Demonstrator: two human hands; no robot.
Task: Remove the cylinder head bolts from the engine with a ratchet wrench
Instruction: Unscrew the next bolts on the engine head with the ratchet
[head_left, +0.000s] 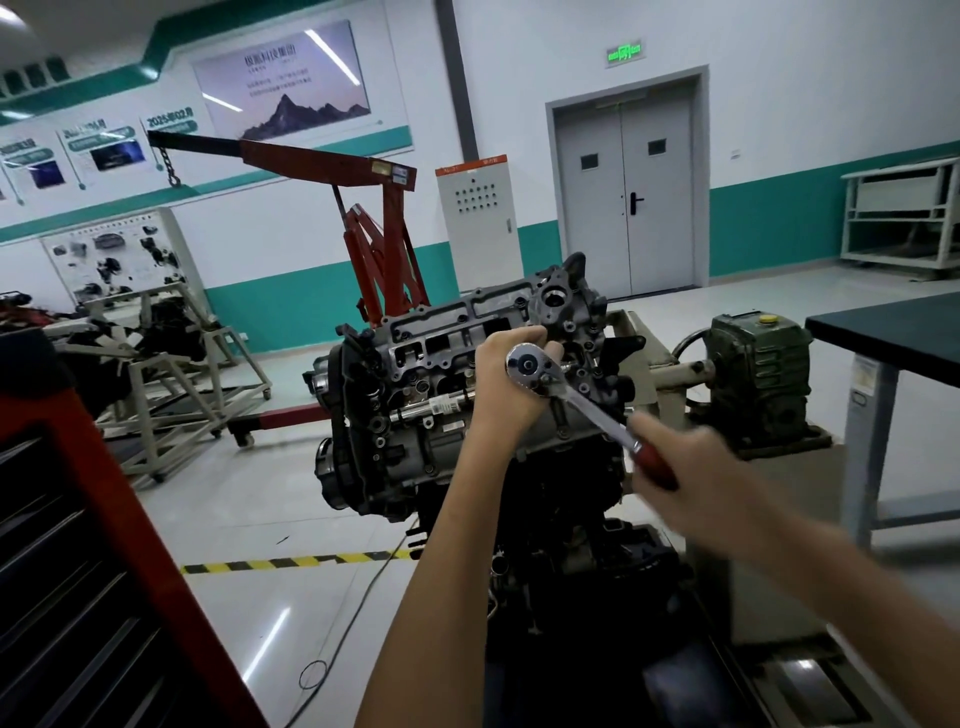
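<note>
Ratchet wrench (582, 400) at frame centre, long axis slanting from its chrome head down-right to its red handle. Left hand (511, 387) curls round the head against the engine (415, 374). Right hand (696, 467), blurred, grips the handle. The bolt is hidden beneath.

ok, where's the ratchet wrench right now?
Head view, centre-right: the ratchet wrench has its head against the upper face of the engine. The left hand is wrapped around that head, and the right hand grips the red handle lower right.
</note>
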